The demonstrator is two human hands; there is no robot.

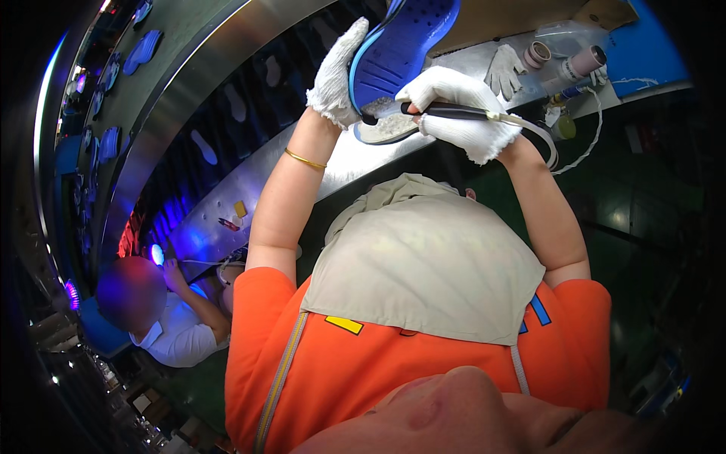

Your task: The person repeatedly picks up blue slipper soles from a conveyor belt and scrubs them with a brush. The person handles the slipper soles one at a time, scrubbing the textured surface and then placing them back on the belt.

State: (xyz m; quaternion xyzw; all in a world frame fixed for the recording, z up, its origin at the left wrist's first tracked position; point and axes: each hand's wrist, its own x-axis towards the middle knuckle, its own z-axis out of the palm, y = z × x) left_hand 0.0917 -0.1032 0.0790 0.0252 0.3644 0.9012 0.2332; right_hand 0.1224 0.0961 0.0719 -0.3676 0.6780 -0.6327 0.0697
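Observation:
My left hand (338, 74), in a white knit glove, grips the left edge of a blue shoe sole (395, 57) with small holes and a light-blue rim. Part of its grip is hidden behind the sole, which is tilted up above the bench. My right hand (461, 113), gloved too but with some bare fingertips, is closed round a black-handled tool (446, 110) with a pale tube trailing from its back end. The tool's dark tip is at the sole's lower end. Just below lies a whitish, sole-shaped piece (387, 129) with a grainy surface.
On the metal bench (355, 163), to the right, are a spare white glove (504, 72), a pinkish jar (537, 54), a bottle (584, 63) and a plastic bag. A curved conveyor (189, 57) carrying blue soles runs along the left. A co-worker (178, 318) sits at lower left.

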